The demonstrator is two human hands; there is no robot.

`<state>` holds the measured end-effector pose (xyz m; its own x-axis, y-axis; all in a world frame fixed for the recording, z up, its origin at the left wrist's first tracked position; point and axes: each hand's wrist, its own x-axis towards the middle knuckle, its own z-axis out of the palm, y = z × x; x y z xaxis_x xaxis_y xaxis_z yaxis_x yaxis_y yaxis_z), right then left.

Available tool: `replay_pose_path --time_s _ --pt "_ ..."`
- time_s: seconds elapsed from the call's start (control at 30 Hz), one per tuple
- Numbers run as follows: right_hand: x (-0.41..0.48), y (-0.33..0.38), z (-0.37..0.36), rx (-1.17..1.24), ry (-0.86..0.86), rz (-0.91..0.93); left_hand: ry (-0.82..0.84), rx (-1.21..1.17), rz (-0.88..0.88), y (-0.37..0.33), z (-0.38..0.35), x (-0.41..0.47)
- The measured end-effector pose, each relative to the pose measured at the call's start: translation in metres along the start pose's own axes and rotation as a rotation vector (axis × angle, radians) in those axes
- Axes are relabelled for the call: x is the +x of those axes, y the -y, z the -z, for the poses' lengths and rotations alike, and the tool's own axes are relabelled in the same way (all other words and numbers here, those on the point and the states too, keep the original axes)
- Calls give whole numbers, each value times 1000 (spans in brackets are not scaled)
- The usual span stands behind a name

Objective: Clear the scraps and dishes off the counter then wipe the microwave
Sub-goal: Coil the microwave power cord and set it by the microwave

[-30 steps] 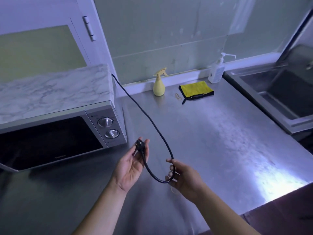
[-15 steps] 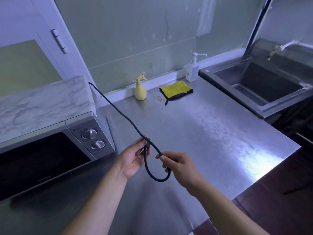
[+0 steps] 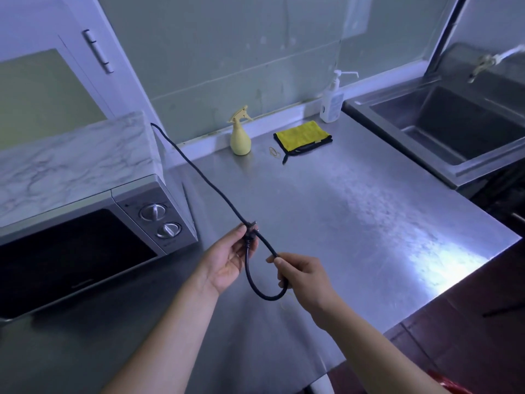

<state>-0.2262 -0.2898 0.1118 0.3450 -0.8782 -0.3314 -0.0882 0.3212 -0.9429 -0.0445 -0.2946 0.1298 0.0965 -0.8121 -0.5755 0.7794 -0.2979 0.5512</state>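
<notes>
Left hand (image 3: 227, 261) pinches the black plug (image 3: 250, 233) between thumb and fingertips. Right hand (image 3: 305, 277) pinches the power cord (image 3: 204, 177) thumb-to-index, other fingers curled. A short loop hangs between the hands. Cord runs up behind the microwave (image 3: 85, 223), which sits at left on the steel counter (image 3: 355, 223). Yellow cloth (image 3: 302, 135) and spray bottle (image 3: 241, 137) sit by the back wall.

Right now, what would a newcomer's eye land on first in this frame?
A black cord loops mid-frame between the left hand, holding its plug, and the right hand, pinching it. Behind, a yellow cloth and spray bottle sit at the back of the steel counter; the microwave stands at left.
</notes>
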Motion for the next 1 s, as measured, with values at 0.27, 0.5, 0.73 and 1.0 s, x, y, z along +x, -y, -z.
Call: replay_pose_path --time_s 0.27,0.5,0.73,1.0 --pt "3 -8 -14 -261 11 21 14 101 -36 9 -1 2" --pt "7 -16 -24 -447 106 54 -76 230 -103 14 3 3" --pt "10 -21 -30 -344 252 -77 -191 352 -243 9 6 4" --pt "70 39 -14 -64 554 -197 -116 492 -220 -13 0 -13"
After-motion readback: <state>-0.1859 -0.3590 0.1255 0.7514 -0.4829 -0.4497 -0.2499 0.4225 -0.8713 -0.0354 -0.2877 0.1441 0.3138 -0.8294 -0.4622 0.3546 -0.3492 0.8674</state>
